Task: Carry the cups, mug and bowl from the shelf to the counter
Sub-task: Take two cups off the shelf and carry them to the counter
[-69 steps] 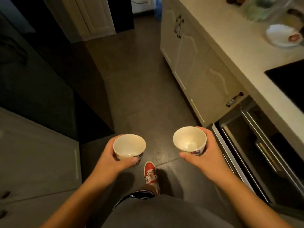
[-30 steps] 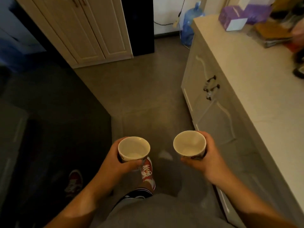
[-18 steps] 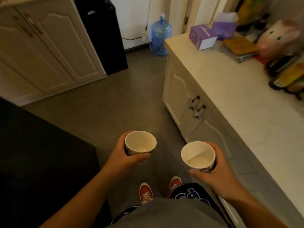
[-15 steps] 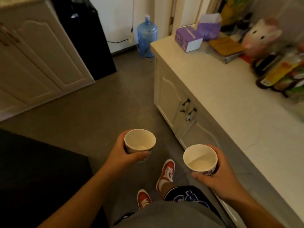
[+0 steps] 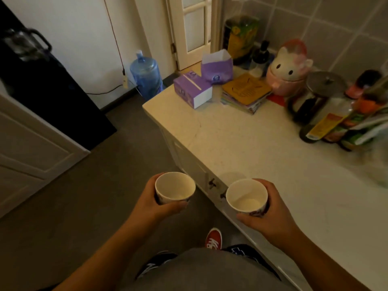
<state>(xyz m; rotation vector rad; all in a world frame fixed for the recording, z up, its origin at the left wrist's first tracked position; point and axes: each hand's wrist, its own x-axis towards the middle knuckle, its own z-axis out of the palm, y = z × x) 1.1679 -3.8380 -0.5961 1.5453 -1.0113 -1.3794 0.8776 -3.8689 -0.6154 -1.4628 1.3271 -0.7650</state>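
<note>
I hold two small white cups with a dark printed band, both upright and with nothing in them. My left hand (image 5: 156,203) grips the left cup (image 5: 174,188) over the floor, just left of the counter's edge. My right hand (image 5: 270,215) grips the right cup (image 5: 247,195) over the front edge of the pale counter (image 5: 262,148). The mug, the bowl and the shelf are out of view.
At the counter's far end stand a purple tissue box (image 5: 192,88), a purple bag (image 5: 216,69), stacked coasters (image 5: 246,92), a pink cat-shaped jar (image 5: 287,68), a glass press pot (image 5: 319,95) and bottles (image 5: 327,127). A blue water jug (image 5: 146,75) stands on the floor.
I have walked along the counter and turned toward its far end. Both cups stay in my hands; the right one now hangs over the counter's edge.
</note>
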